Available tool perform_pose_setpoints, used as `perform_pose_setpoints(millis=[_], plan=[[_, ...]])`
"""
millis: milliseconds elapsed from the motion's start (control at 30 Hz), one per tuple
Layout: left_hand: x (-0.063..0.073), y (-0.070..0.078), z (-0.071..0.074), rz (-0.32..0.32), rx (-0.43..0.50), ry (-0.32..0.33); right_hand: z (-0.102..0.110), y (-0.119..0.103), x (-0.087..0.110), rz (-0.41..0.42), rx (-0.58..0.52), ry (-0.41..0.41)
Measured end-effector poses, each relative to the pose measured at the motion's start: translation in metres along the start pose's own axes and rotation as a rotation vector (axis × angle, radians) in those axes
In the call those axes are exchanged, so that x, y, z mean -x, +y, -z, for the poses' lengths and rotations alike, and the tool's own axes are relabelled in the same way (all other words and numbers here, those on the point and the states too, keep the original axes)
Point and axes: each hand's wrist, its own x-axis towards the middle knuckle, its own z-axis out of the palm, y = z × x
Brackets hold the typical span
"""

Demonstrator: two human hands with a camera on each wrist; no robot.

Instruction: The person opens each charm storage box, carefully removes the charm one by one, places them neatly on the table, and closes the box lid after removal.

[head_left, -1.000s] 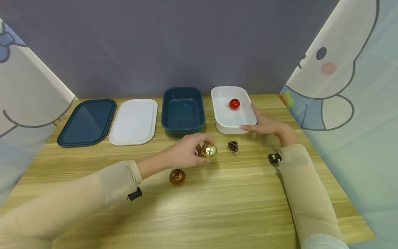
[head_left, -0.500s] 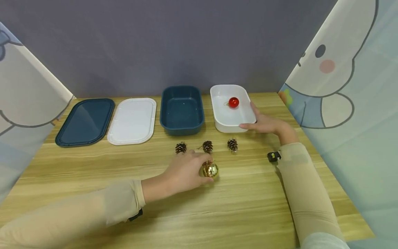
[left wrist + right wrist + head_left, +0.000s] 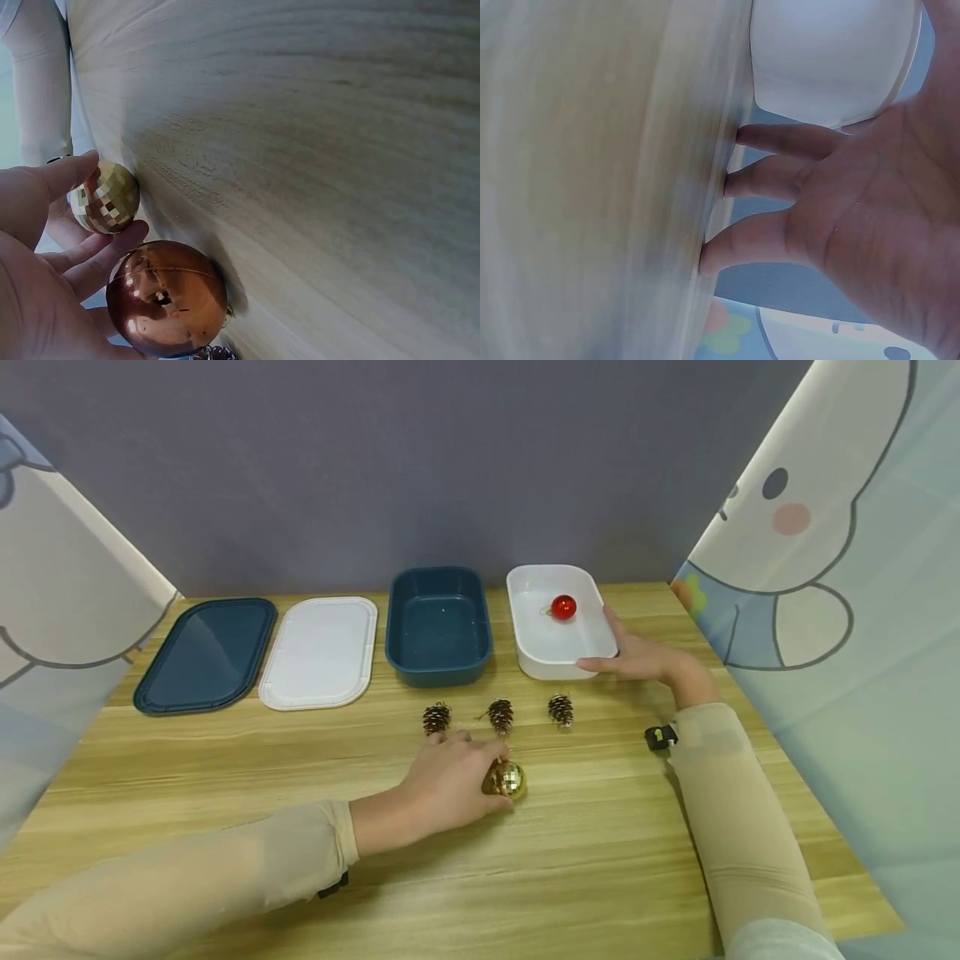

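Note:
My left hand (image 3: 450,783) pinches a gold mirrored Christmas bauble (image 3: 513,780) between thumb and fingers, low over the table. Under the palm lies a shiny copper bauble (image 3: 166,300), seen in the left wrist view and hidden by the hand in the head view. My right hand (image 3: 637,658) rests against the right side of a white container (image 3: 551,670), thumb at its front corner. Its other fingers (image 3: 754,240) are stretched out, tips down on the tabletop. Inside the white container is a red bauble (image 3: 563,607).
Three small pinecones (image 3: 436,717) stand in a row in front of the containers. Left of the white one is a dark blue container (image 3: 439,677) with nothing in it. A white lid (image 3: 320,652) and a dark blue lid (image 3: 206,656) lie further left, near the grey back wall (image 3: 420,468).
My left hand has brought the gold bauble toward me, down to the table beside the copper bauble. Two pinecones it covered now show. The right hand stays put.

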Motion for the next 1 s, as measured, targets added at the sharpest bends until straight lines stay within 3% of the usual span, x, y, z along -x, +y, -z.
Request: perform_pose_setpoints(millis=[500,1000], plan=[[-0.0011,-0.0021,-0.0007,0.036,0.018,0.006,0.0001,0.0023,-0.0007,0.004,-0.002,-0.002],[-0.0027,-0.0009,0.0020,0.019,-0.015,0.020,0.0008,0.0006,0.0029,-0.009,-0.011,-0.005]])
